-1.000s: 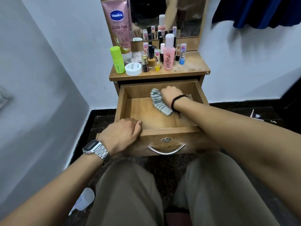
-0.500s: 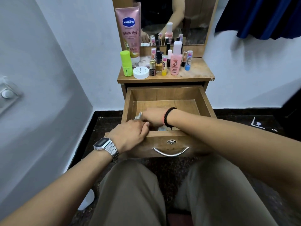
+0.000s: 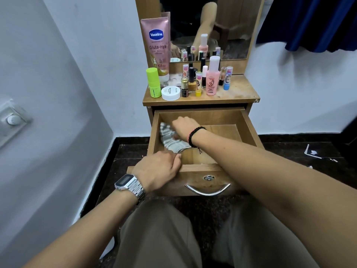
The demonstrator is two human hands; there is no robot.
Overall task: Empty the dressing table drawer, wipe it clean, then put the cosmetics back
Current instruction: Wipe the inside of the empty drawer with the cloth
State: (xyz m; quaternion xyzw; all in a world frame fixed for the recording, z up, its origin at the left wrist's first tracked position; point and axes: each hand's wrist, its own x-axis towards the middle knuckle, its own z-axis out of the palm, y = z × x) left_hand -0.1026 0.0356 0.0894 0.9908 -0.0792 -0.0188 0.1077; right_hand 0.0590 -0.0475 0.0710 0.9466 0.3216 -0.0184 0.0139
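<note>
The wooden drawer (image 3: 249, 130) is pulled out, and only a grey striped cloth (image 3: 171, 141) lies inside it. My right hand (image 3: 185, 126) presses that cloth against the drawer's left side near the back. My left hand (image 3: 158, 169) grips the drawer's front edge at the left corner. The cosmetics stand on the tabletop (image 3: 239, 91): a pink Vaseline tube (image 3: 156, 45), a lime green stick (image 3: 153, 82), a white jar (image 3: 170, 93), a pink bottle (image 3: 212, 78) and several small bottles and lip balms.
A mirror (image 3: 228, 26) rises behind the cosmetics. White walls close in at the left and behind the table. Dark blue fabric (image 3: 313, 22) hangs at the upper right. Paper scraps (image 3: 312, 151) lie on the dark floor to the right. My knees sit below the drawer.
My right hand has swept the cloth from the drawer's front edge to its left side, further back. My left hand has stayed on the front edge.
</note>
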